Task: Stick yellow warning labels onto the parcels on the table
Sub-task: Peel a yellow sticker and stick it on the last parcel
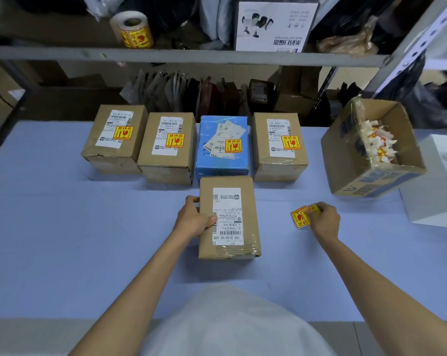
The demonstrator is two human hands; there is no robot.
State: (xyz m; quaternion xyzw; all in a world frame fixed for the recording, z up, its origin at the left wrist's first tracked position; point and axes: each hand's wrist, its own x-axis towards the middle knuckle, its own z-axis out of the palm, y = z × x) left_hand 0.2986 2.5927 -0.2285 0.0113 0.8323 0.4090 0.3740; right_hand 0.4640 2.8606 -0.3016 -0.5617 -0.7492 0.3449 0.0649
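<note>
Pinching yellow label (299, 219), red print, right hand (324, 222)

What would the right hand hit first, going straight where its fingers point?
Likely, yellow label first, the right side of the unlabelled parcel the left hand holds; only bare table lies between; height unclear.

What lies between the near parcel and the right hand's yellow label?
Nothing: in the head view only bare blue table separates the near parcel from the yellow label pinched by the right hand.
</note>
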